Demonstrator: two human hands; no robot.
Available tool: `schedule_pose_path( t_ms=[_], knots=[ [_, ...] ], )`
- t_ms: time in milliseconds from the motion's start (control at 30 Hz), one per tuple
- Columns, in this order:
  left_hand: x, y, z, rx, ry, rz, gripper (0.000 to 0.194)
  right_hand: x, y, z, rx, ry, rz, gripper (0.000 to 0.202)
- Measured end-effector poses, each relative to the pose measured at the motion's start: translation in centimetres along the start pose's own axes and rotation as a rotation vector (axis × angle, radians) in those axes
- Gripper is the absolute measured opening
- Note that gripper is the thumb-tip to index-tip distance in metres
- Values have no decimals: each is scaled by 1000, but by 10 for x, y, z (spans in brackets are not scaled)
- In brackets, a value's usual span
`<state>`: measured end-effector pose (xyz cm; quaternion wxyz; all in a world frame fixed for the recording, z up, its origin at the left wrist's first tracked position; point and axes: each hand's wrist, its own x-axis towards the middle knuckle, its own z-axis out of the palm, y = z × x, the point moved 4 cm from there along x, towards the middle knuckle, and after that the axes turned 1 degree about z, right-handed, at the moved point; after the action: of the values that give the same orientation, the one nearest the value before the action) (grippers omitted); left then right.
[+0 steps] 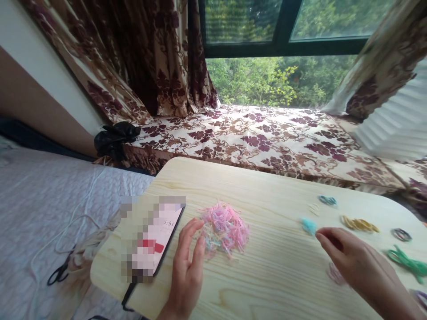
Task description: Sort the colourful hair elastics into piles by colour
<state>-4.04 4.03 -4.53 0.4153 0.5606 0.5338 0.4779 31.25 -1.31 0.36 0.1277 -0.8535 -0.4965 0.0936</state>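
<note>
A loose pile of thin pink and pale translucent strands (227, 226) lies in the middle of the light wooden table (253, 275). At its left edge is my left hand (188, 266), thumb and fingers apart, with nothing seen between them. Farther right, my right hand (358, 262) has its fingertips pinched together beside a small light-blue tuft (308, 226). Whatever the pinch may hold is hidden. Partly behind that hand lies a small pale-pink bunch (335, 273). A few cream strands (314, 209) lie just beyond the blue tuft.
Around the right side are bunches of bands: blue (328, 200), yellow (360, 223), dark (401, 234) and green (407, 262). A phone (156, 244), partly blurred, with a cable, lies at the left. Beyond the table is a flower-patterned window seat (253, 133); a bed (66, 200) is at left.
</note>
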Motion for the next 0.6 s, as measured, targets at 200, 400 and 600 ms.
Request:
schedule_pose_path(
  t_ms=[200, 400, 600],
  knots=[
    [0, 1, 1, 5, 4, 0, 31, 13, 2, 8, -59, -65, 48, 38],
    [1, 1, 1, -4, 0, -11, 31, 11, 7, 5, -60, -42, 62, 38],
    [-1, 1, 0, -15, 0, 0, 32, -6, 1, -2, -30, 22, -45, 36]
  ],
)
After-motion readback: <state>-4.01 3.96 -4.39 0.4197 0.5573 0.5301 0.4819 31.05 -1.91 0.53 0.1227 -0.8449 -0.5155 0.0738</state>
